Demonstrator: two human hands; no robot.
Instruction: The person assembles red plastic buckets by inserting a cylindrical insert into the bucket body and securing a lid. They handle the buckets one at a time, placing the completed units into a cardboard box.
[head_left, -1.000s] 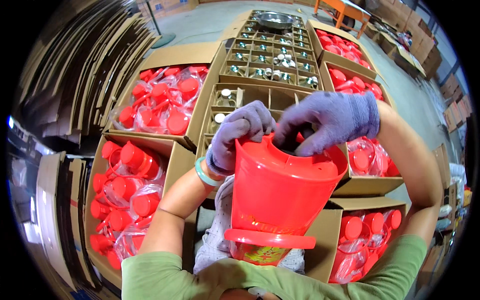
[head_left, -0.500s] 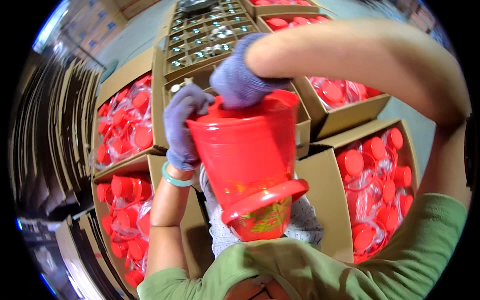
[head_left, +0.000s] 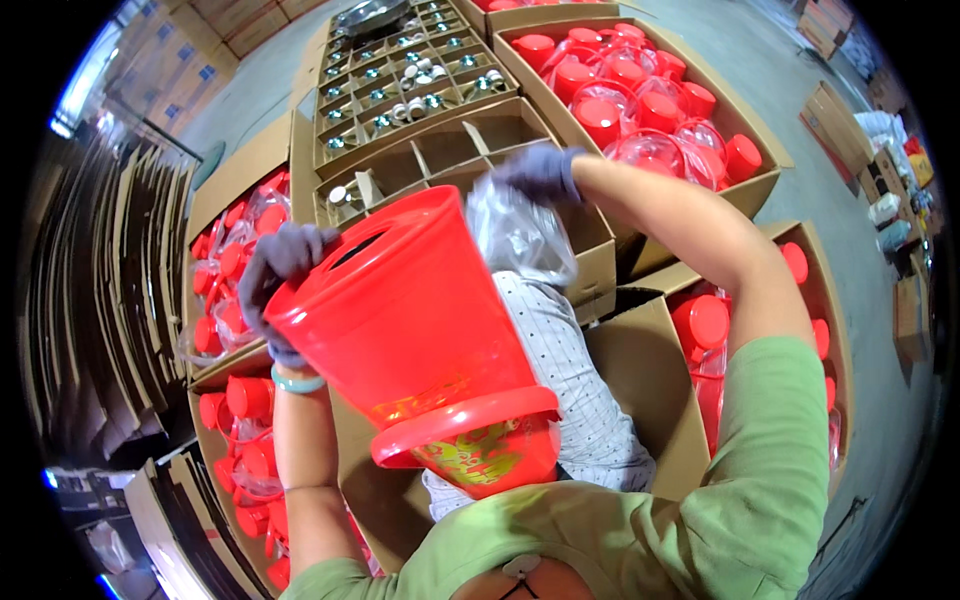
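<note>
A red plastic thermos shell [head_left: 410,320] with a printed yellow pattern tilts in front of me. It has a dark opening in its upper end, and a red band or handle circles its lower part. My left hand [head_left: 278,285], in a grey-purple knit glove, grips the rim at the upper left, fingers curled over the edge. To the right of the shell, my gloved right hand [head_left: 540,175] is closed on a crumpled clear plastic bag [head_left: 522,235] that hangs apart from the opening. The right fingers are slightly blurred.
A divided carton [head_left: 420,155] with several glass liners stands ahead. Open cartons of red thermos parts in clear bags flank me, including one carton [head_left: 690,205] at the far right. Flattened cardboard [head_left: 110,300] is stacked at left. An open carton [head_left: 640,370] sits beside my lap.
My right hand has come out of the shell's opening and moved right, with the clear bag now in view. The shell has shifted left and tilted, my left hand still on its rim.
</note>
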